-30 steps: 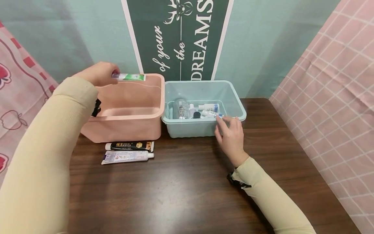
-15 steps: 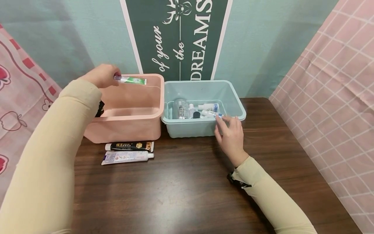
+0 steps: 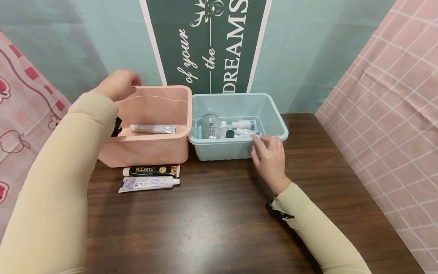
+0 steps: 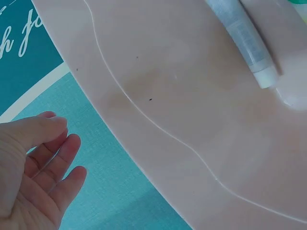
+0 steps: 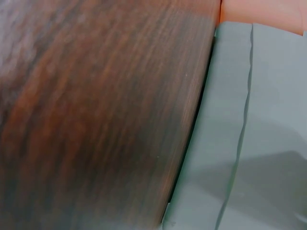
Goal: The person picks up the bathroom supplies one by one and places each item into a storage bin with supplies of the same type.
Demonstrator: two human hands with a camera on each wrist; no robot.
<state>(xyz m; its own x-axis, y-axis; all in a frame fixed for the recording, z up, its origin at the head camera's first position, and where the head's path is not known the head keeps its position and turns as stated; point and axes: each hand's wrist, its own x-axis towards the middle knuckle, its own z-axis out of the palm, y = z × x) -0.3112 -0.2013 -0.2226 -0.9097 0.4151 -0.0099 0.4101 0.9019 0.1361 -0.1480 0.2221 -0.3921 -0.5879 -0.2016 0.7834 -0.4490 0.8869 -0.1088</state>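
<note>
My left hand (image 3: 120, 84) hovers at the back left rim of the pink bin (image 3: 145, 150), holding nothing. In the left wrist view its fingers (image 4: 69, 148) are loosely bent, with the thumb apart from them. A toothpaste tube (image 3: 153, 129) lies on the pink bin's floor, its white cap toward the left. My right hand (image 3: 271, 161) rests at the front rim of the blue bin (image 3: 224, 151), fingers relaxed over the edge. Inside that bin are a clear bottle (image 3: 211, 127) and several small white tubes and bottles. The right wrist view shows no hand.
In front of the pink bin, a black toothpaste tube (image 3: 151, 171) and a white toothpaste tube (image 3: 149, 183) lie side by side on the dark wooden table (image 3: 205, 228). The two bins stand against each other, before a green cloth backdrop (image 3: 297, 49). Pink cloths hang at both sides.
My left hand has let go of the green and white toothpaste tube, which has dropped onto the pink bin's floor. The right hand has stayed at the blue bin's rim.
</note>
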